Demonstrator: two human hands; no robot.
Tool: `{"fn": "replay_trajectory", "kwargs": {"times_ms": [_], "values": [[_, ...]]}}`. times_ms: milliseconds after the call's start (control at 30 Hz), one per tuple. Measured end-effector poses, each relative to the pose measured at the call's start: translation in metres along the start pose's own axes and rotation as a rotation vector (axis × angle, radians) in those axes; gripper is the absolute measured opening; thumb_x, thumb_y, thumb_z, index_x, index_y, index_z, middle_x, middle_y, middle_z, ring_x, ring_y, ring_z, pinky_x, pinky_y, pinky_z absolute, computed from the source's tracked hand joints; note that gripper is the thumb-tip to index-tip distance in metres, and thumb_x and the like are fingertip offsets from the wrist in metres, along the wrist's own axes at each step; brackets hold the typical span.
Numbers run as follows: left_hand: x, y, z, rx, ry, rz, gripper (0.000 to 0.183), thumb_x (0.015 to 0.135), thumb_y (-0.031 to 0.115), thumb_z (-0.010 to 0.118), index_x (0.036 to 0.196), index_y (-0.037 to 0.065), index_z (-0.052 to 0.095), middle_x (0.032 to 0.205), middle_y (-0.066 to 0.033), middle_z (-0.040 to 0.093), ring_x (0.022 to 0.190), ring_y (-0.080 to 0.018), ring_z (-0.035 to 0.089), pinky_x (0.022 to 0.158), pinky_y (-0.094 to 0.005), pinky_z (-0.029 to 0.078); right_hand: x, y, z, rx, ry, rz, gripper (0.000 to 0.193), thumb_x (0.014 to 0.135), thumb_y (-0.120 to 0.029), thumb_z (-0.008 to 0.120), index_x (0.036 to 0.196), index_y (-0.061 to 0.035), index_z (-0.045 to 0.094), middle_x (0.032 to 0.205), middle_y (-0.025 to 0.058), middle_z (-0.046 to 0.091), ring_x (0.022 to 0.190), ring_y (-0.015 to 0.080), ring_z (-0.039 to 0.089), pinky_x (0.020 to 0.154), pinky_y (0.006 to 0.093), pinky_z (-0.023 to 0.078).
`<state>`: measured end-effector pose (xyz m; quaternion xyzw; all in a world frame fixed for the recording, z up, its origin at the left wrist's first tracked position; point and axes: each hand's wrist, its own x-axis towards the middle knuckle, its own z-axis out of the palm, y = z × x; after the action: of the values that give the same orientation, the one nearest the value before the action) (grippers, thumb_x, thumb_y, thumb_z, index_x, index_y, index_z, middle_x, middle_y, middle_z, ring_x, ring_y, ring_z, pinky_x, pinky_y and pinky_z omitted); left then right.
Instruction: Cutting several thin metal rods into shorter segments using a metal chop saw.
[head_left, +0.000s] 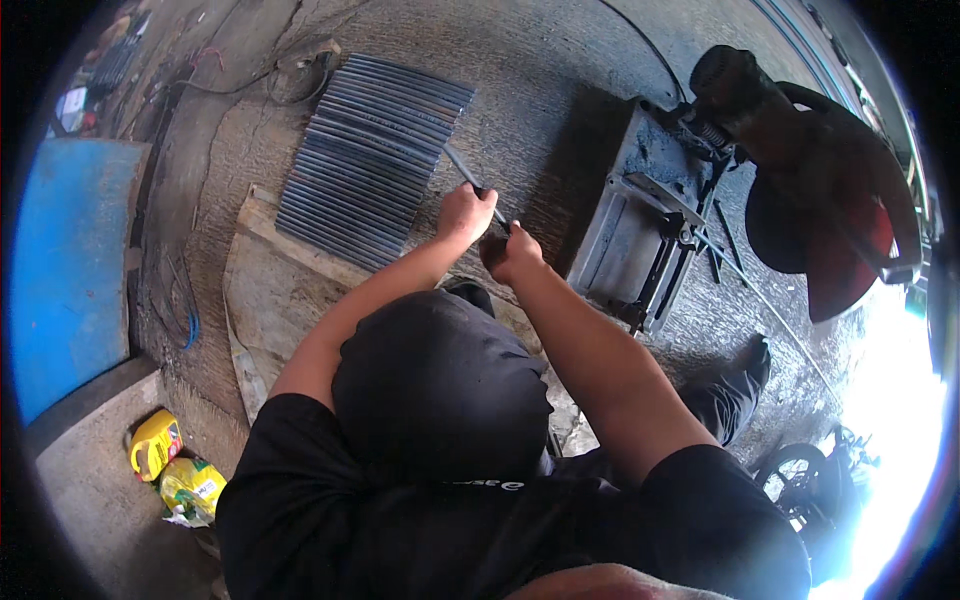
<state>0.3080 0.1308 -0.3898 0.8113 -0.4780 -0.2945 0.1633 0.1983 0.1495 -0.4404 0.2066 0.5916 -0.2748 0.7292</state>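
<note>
Left hand (465, 213) and right hand (510, 252) both clamped on a thin metal rod (472, 183) | rod just right of stacked rods (370, 155) | yellow jug (153, 444) by floor, contents hidden

Grey rods (372, 160) (ribbed), blue panel (70, 260)

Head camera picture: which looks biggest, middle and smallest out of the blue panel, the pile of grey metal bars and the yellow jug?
1. Blue panel, largest.
2. Pile of grey metal bars.
3. Yellow jug, smallest.
The fisheye bends the edges, so true sizes may differ.
</note>
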Motion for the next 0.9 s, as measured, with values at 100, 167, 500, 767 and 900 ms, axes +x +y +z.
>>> {"fn": "replay_trajectory", "kwargs": {"times_ms": [100, 167, 500, 767, 900], "values": [[-0.008, 0.009, -0.016, -0.125, 0.088, -0.001, 0.044, 0.084, 0.039, 0.053, 0.087, -0.004, 0.063, 0.084, -0.0252, 0.066, 0.083, -0.0442, 0.063, 0.078, -0.0494, 0.049, -0.011, -0.016, 0.012, -0.025, -0.133, -0.072, 0.029, 0.098, -0.032, 0.046, 0.087, -0.0075, 0.055, 0.070, 0.0090, 0.060, 0.059, 0.0254, 0.058, 0.056, 0.0387, 0.051], [-0.014, 0.016, -0.028, -0.269, 0.139, 0.086, 0.041, 0.084, 0.036, 0.054, 0.085, -0.004, 0.062, 0.081, -0.0253, 0.065, 0.082, -0.0439, 0.063, 0.075, -0.0494, 0.049, -0.028, -0.030, 0.022, -0.023, -0.167, -0.125, 0.024, 0.097, -0.029, 0.048, 0.089, -0.0075, 0.055, 0.078, 0.0089, 0.061, 0.064, 0.0241, 0.060, 0.057, 0.0382, 0.052], [-0.022, 0.148, -0.089, -0.675, 0.405, 0.427, 0.048, 0.089, 0.039, 0.049, 0.071, -0.005, 0.061, 0.075, -0.0290, 0.062, 0.080, -0.0462, 0.062, 0.071, -0.0506, 0.049, -0.194, -0.115, 0.041, 0.040, -0.316, -0.566, 0.027, 0.098, -0.027, 0.044, 0.112, -0.0086, 0.056, 0.098, 0.0081, 0.064, 0.091, 0.0233, 0.062, 0.083, 0.0365, 0.051], [-0.027, 0.215, -0.146, -0.421, -0.013, 0.225, 0.055, 0.089, 0.044, 0.044, 0.106, -0.005, 0.064, 0.111, -0.0228, 0.064, 0.104, -0.0381, 0.062, 0.088, -0.0459, 0.048, -0.249, -0.135, 0.048, -0.077, -0.109, -0.829, 0.020, 0.096, -0.025, 0.047, 0.100, -0.0070, 0.057, 0.088, 0.0117, 0.064, 0.077, 0.0288, 0.063, 0.072, 0.0452, 0.053], [-0.033, 0.251, -0.152, -0.699, -0.316, 0.055, 0.031, 0.098, 0.033, 0.043, 0.097, 0.003, 0.051, 0.071, -0.0097, 0.057, 0.059, -0.0211, 0.061, 0.056, -0.0388, 0.056, -0.248, -0.137, 0.036, -0.211, -0.298, -0.765, 0.045, 0.091, -0.039, 0.047, 0.124, -0.0082, 0.055, 0.127, 0.0064, 0.058, 0.112, 0.0179, 0.058, 0.092, 0.0291, 0.047]]}}
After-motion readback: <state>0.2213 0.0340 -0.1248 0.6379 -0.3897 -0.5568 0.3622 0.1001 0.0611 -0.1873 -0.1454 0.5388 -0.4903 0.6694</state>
